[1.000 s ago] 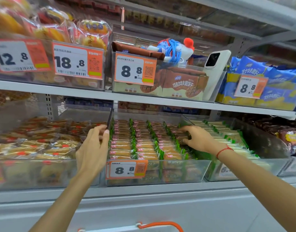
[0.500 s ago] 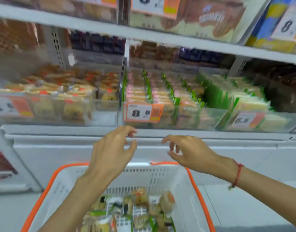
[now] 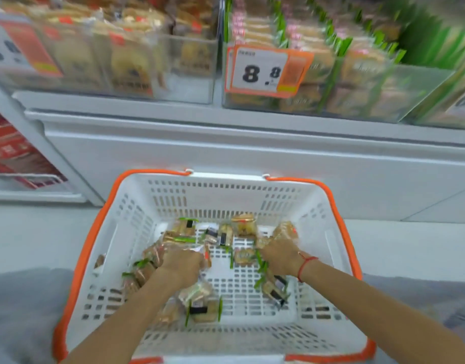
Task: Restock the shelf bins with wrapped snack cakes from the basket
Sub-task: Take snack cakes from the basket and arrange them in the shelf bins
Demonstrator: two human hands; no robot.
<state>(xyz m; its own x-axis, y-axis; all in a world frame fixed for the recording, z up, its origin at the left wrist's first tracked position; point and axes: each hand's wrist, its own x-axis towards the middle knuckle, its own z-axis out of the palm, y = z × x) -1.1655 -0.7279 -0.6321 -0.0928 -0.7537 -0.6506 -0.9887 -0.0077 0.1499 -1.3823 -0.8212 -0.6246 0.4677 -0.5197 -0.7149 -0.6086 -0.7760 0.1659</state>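
A white basket with an orange rim (image 3: 252, 185) sits low in front of me, holding several wrapped snack cakes (image 3: 243, 227) with green-edged clear wrappers. Both my hands are down inside it. My left hand (image 3: 183, 261) has its fingers curled into the pile on the left and grips a clear-wrapped cake. My right hand (image 3: 278, 254), with a red string on its wrist, curls over cakes on the right side. Above, the clear shelf bin (image 3: 423, 82) with the 8.8 price tag (image 3: 268, 72) holds rows of the same green-wrapped cakes.
A second clear bin (image 3: 186, 74) of red-marked cakes stands to the left of the tagged one. Below the bins runs a white shelf front (image 3: 252, 143). Red boxes (image 3: 13, 153) sit on a lower shelf at far left. The view is blurred by motion.
My gaze dropped from the shelf to the basket. Both hands left the bins, came down past the shelf edge and now dig into the cakes in the basket.
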